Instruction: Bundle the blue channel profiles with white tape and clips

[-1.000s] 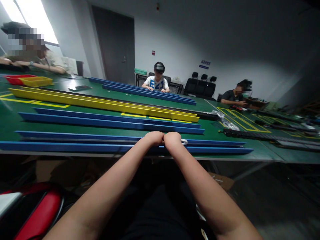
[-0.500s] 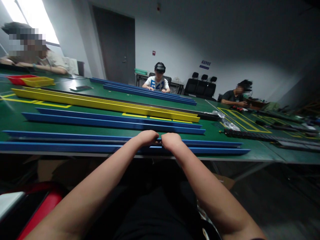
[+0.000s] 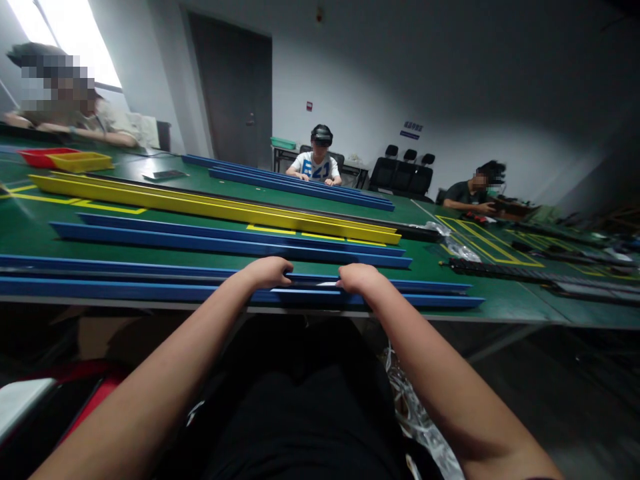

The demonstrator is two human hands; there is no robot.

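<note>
Both hands sit on the nearest blue channel [image 3: 150, 291] at bottom centre of frame, along the green table [image 3: 30, 227] edge. Left hand [image 3: 267, 272] and right hand [image 3: 357, 277] are apart, fingers curled over the channel's top; whether they grip anything inside, cannot tell. A dark strip [image 3: 125, 275] lies in the channel, pale bit between the hands. Best practice: keep pressure even, hands level, strip seated straight. Yellow channel [image 3: 210, 208] lies beyond.

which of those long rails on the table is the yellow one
The yellow rail is the third set back from the hands, beyond two blue pairs; every other long rail is blue.
</note>
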